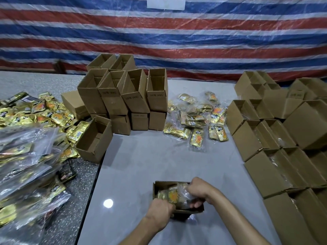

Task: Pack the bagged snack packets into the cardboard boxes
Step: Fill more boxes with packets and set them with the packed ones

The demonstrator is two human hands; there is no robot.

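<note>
**Layout.** Near edge, centre: an open box (178, 212) stands on the table (141, 165), with a bagged packet (174, 194) in it. The left hand (160, 209) grips its near-left corner and the right hand (198, 190) grips the packet at its right end. Behind, left of centre: stacked boxes (123, 98) in 2 tiers. Right: rows of boxes (276, 138). Between them: bagged packets (196, 117). Far left: loose packets (44, 112), with a pile of bags (26, 156) before them. Behind all: a tarpaulin (177, 41).
</note>
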